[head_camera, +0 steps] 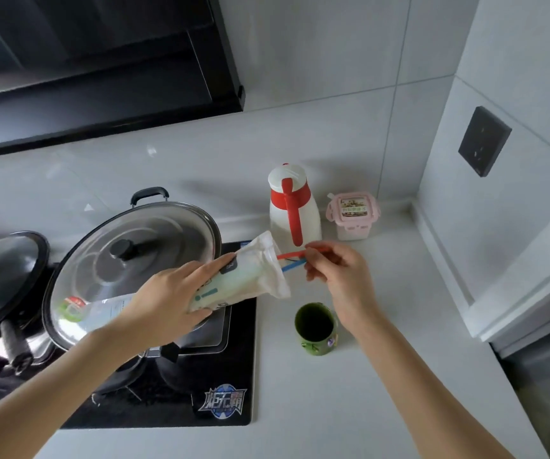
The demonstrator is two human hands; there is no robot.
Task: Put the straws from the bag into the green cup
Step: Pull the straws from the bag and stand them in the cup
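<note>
The left hand (164, 303) grips a white plastic bag (247, 276) above the right edge of the black stove (200, 385), with the fingers curled over the bag's top side and the thumb underneath. The bag is held up in the air on a slant, its long axis running from lower left to upper right. Its crumpled open mouth points right, toward the right hand (343, 279). Two straws stick out of that mouth, lying roughly along the same line as the bag. A red straw (291, 254) is on top and a blue straw (291, 267) sits just below it, and both point right and slightly upward. The right hand's fingertips (320, 270) are bunched together and pinch the red straw near its outer end, and a short piece of red shows beyond them. The blue straw's end reaches the same fingers, but whether it is pinched too cannot be told. The green cup (316, 329) stands upright on the pale counter (382, 376), just right of the stove. It sits below the bag's mouth and in front of the right wrist, and its inside looks dark (nothing can be made out in it). Under the left hand a large steel pot lid (128, 253) with a black knob covers a pot on the stove. At the back of the counter a white jug with a red handle (295, 207) stands beside a small pink lidded box (353, 215).
</note>
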